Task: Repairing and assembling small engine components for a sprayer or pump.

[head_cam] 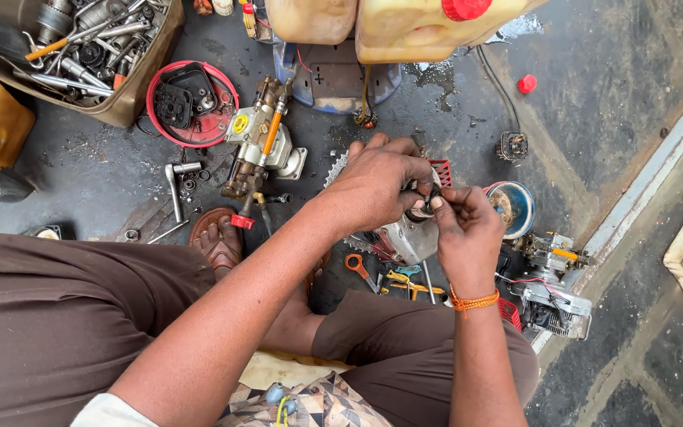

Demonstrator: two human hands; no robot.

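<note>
Brass pump (261, 142) — left of hands' engine (406, 237).

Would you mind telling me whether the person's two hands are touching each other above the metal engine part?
Touching. The head view shows the left hand and right hand meeting fingertip to fingertip around a small dark part, just above the metal engine part.

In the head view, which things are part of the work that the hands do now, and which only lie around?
In hand:
left hand
right hand
small dark ring-shaped part pinched between the fingers
grey metal engine casing below the hands

Lying about:
box of tools
red round cover
pump assembly
yellow jerrycan
red cap
orange-handled pliers
</note>
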